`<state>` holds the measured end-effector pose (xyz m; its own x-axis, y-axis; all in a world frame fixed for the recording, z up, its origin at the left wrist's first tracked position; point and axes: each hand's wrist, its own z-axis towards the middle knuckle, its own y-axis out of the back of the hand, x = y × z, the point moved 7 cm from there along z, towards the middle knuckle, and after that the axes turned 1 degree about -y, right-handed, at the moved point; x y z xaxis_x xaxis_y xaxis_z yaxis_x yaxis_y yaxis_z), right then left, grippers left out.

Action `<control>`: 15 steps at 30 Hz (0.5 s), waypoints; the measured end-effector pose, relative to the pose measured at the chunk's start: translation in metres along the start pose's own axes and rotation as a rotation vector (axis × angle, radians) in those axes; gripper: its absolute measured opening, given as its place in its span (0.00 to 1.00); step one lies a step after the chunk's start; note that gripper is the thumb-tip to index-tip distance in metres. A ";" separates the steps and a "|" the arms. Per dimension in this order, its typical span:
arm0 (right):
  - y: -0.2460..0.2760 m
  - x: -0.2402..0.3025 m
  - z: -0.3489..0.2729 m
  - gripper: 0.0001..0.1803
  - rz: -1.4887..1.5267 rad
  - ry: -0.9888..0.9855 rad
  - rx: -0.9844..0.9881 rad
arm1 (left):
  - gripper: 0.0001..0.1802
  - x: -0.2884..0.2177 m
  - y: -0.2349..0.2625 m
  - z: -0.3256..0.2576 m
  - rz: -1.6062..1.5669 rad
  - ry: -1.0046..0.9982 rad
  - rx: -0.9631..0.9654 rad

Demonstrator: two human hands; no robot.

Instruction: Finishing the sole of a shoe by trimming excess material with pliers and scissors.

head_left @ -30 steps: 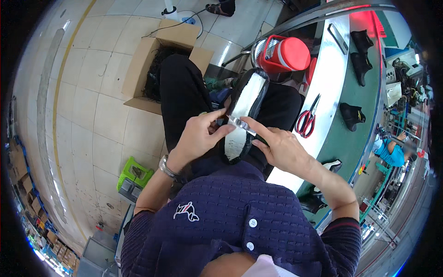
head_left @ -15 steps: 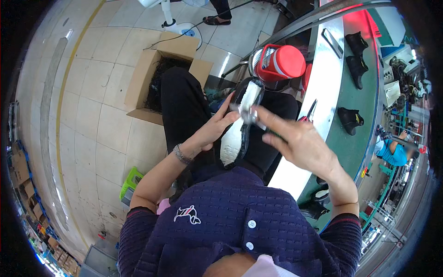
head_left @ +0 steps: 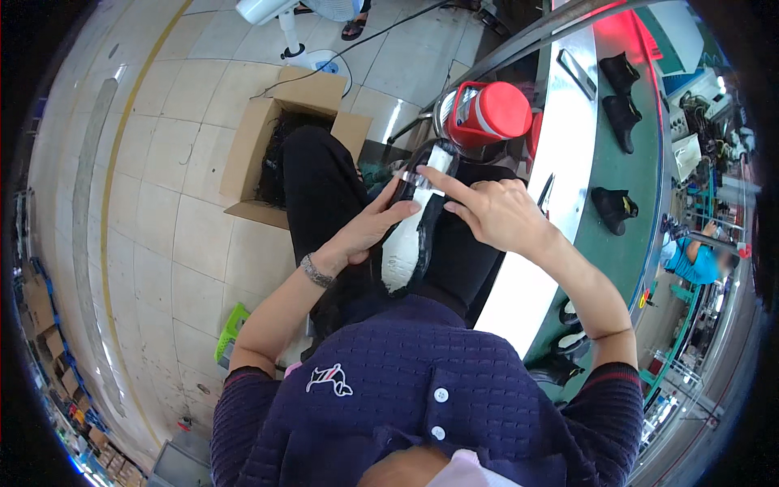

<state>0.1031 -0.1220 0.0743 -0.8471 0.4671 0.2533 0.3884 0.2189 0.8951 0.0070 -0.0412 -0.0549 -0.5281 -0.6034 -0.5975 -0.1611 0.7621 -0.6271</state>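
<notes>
Fingers of the left hand point(head_left: 369, 231) and right hand point(head_left: 495, 213) grasp the shoe point(head_left: 410, 235) over the lap, beside the table point(head_left: 568, 154) edge; this loose pinch could let it slide floorward.

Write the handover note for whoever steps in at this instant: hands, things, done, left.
Left hand: cradles the black shoe upper with white last on the lap, sole side up.
Right hand: index finger presses near the toe end, by a silvery clip-like piece; what it does is unclear.
Nearby: open cardboard box on the floor to the left, red jug ahead, more black uppers on the green belt.
Done: shoe in hand. Left: finish this shoe.
</notes>
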 end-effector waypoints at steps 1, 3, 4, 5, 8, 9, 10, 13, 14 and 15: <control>0.001 0.003 -0.003 0.34 -0.015 -0.004 0.039 | 0.46 0.000 0.000 0.000 -0.003 0.004 0.000; -0.005 0.006 -0.011 0.34 0.095 0.064 -0.150 | 0.50 0.000 -0.002 0.001 0.011 0.010 0.038; -0.017 0.004 -0.011 0.34 0.069 0.036 -0.093 | 0.50 0.001 0.000 0.001 0.010 0.012 0.036; -0.029 0.000 -0.012 0.35 0.041 -0.003 -0.040 | 0.52 0.001 0.000 0.003 0.009 0.008 0.065; -0.008 0.007 -0.006 0.34 0.027 -0.031 0.030 | 0.55 -0.005 0.001 0.002 -0.023 0.005 0.074; -0.005 0.017 -0.011 0.34 0.017 -0.055 0.108 | 0.57 -0.001 0.000 -0.004 -0.054 0.022 0.062; 0.001 0.024 -0.018 0.34 0.111 0.045 -0.090 | 0.57 -0.001 0.001 -0.004 -0.057 0.021 0.063; -0.025 0.021 -0.019 0.34 0.030 0.000 -0.066 | 0.59 0.001 0.000 -0.002 0.005 0.027 0.116; -0.039 0.012 -0.016 0.34 -0.057 -0.117 0.103 | 0.61 0.001 -0.002 -0.002 -0.039 0.001 0.139; -0.035 0.012 -0.018 0.34 -0.056 -0.120 0.105 | 0.62 0.000 -0.003 -0.002 -0.084 -0.024 0.161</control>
<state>0.0725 -0.1391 0.0522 -0.8213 0.5496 0.1529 0.3830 0.3326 0.8618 0.0053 -0.0432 -0.0520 -0.4977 -0.6705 -0.5502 -0.0675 0.6623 -0.7462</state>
